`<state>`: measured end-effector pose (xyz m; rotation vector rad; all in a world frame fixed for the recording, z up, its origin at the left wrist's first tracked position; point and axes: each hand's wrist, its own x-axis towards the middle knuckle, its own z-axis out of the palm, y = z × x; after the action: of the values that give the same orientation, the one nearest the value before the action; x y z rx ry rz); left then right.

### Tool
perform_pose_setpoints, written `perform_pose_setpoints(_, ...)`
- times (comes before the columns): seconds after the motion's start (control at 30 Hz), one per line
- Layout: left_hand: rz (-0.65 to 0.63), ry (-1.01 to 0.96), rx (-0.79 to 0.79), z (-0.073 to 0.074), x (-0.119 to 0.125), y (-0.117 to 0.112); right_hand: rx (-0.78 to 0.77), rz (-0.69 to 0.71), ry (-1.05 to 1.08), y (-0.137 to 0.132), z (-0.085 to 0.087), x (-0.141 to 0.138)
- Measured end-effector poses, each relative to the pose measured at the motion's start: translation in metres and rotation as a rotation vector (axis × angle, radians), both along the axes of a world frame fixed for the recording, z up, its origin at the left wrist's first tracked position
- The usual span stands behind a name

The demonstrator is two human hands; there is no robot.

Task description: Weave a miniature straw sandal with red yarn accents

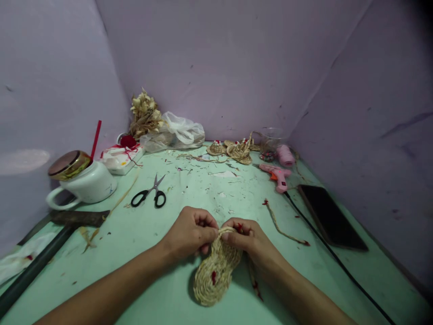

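A braided straw piece (pixel 213 280), coiled into a small shoe-sole shape with a red mark near its lower end, hangs tilted above the table. My right hand (pixel 248 239) is closed round its upper end, thumb on the front face. A bit of red shows by the right fingers. My left hand (pixel 192 232) is closed in a pinch right at the upper left edge of the piece; what sits between its fingertips is hidden. Below my right hand lies a short straw braid (pixel 253 280) with a red-tied end.
Scissors (pixel 155 192) lie open at left, near a hammer (pixel 79 218) and a white mug (pixel 89 183). On the right are a pink glue gun (pixel 279 176) with its black cord, a phone (pixel 331 216) and another braid (pixel 280 225). Woven pieces (pixel 238 151) rest at the back.
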<state>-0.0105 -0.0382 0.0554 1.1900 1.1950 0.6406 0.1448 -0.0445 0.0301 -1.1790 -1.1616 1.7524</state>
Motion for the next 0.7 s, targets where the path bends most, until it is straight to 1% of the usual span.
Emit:
perform_pose_setpoints(0.13,-0.102,0.053,-0.098,0.002,-0.004,0.002,0.009,0.0,-0.057,-0.004,0.003,-0.003)
perform_pose_setpoints(0.23,-0.131,0.064,-0.139,0.001,-0.006,0.003,0.018,0.021,-0.05,-0.006,0.004,-0.005)
perform_pose_setpoints(0.4,-0.082,0.031,-0.113,0.0,-0.003,0.0,0.004,0.009,-0.01,-0.01,0.004,-0.008)
perform_pose_setpoints(0.57,-0.019,-0.043,-0.146,0.002,0.002,-0.004,-0.001,-0.032,-0.034,-0.013,0.004,-0.011)
perform_pose_setpoints(0.7,0.019,-0.023,-0.136,0.002,0.006,-0.007,0.02,-0.027,-0.024,-0.014,0.003,-0.013)
